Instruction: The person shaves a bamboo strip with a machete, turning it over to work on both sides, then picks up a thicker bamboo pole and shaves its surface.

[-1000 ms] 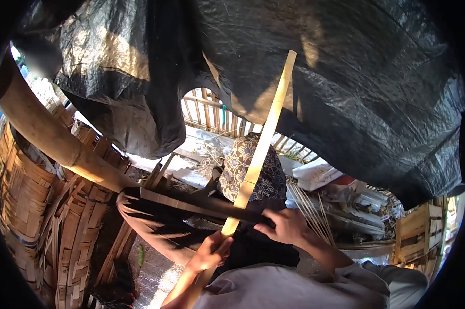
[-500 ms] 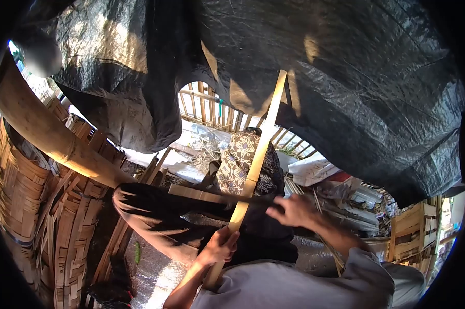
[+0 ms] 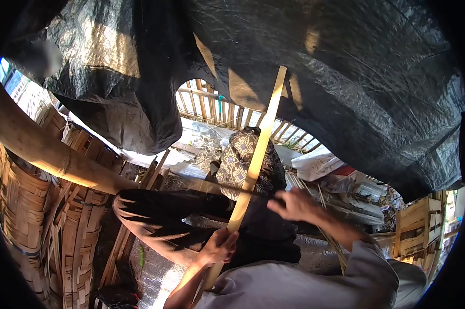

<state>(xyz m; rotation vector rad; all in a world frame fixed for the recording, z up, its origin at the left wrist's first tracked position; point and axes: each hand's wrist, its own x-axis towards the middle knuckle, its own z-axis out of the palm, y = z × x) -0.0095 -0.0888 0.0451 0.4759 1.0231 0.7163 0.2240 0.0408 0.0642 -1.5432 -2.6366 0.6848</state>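
A long pale bamboo strip [image 3: 261, 144] slants up from my lap, its far end in front of the dark tarp. My left hand [image 3: 219, 247] is wrapped round its lower part. Higher up, a dark blade [image 3: 217, 188] lies across the strip, blurred along its length. Its handle end is at my right hand [image 3: 294, 205], whose fingers are closed on it. Behind the strip is a brown patterned cloth [image 3: 237, 159], over or beside my dark-trousered legs.
A black tarp [image 3: 356, 92] hangs low ahead. On the left stand woven bamboo baskets [image 3: 23, 206] under a thick bamboo pole [image 3: 62, 159]. A slatted wooden crate [image 3: 418, 226] sits at the right, near scattered strips and debris.
The view has shifted slightly. My right hand and the blade have moved a little along or across the strip; my left hand keeps its hold in nearly the same place.
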